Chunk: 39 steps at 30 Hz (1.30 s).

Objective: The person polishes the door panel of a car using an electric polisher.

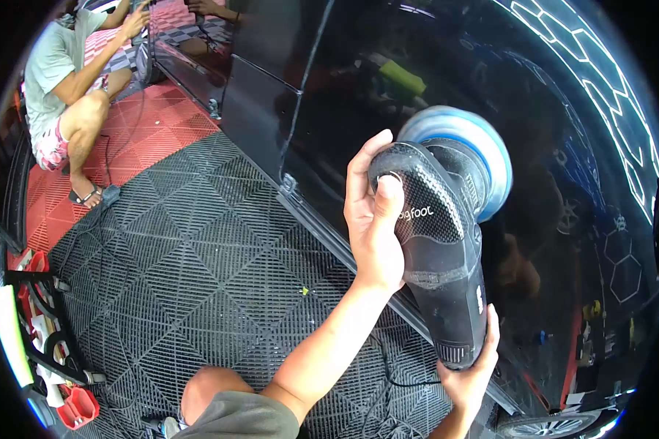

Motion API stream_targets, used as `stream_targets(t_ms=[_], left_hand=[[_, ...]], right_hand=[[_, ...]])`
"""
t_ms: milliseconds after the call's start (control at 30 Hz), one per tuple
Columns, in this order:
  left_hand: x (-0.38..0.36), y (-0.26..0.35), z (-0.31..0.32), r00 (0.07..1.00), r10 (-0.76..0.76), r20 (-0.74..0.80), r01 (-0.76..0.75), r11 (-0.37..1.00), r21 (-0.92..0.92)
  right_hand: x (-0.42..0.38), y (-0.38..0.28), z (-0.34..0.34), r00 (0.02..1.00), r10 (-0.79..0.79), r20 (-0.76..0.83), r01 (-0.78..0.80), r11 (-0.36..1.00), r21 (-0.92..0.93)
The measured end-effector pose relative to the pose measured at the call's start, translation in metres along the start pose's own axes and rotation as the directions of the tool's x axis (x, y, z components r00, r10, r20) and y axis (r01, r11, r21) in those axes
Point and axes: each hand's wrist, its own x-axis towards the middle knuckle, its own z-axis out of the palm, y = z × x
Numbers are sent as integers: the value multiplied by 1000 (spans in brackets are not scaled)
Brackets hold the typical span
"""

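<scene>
A black car polisher [439,241] with a round blue-and-white pad [494,157] is in both my hands. The pad, blurred at its edge, appears to rest against the glossy black car door [359,110]. My left hand [373,227] is closed around the polisher's head, thumb on top. Lower down, my right hand [472,373] grips the rear end of its body, with the palm partly hidden beneath. A dark power cord [388,366] trails from near that end to the floor.
Another person [73,95] crouches at the upper left by the car, hands raised. A cart [55,336] with red trays stands at the left edge. Grey and red grid tiles [198,234] cover the floor. A car wheel [549,426] shows at the lower right.
</scene>
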Motion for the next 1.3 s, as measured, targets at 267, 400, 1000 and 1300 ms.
stream_targets(t_ms=[267, 400, 1000, 1300], left_hand=[[37, 20, -21, 990, 76, -123, -61, 991, 123], [55, 28, -25, 981, 101, -164, -81, 989, 126], [102, 55, -57, 969, 41, -243, -34, 999, 32], [118, 70, -77, 958, 104, -266, -90, 994, 67]], right_hand=[[30, -21, 10, 998, -16, 68, 11, 997, 71], [47, -35, 12, 994, -34, 103, 27, 997, 76], [107, -86, -4, 961, -51, 272, 86, 989, -117], [130, -106, 5, 917, -90, 388, 204, 943, -263]])
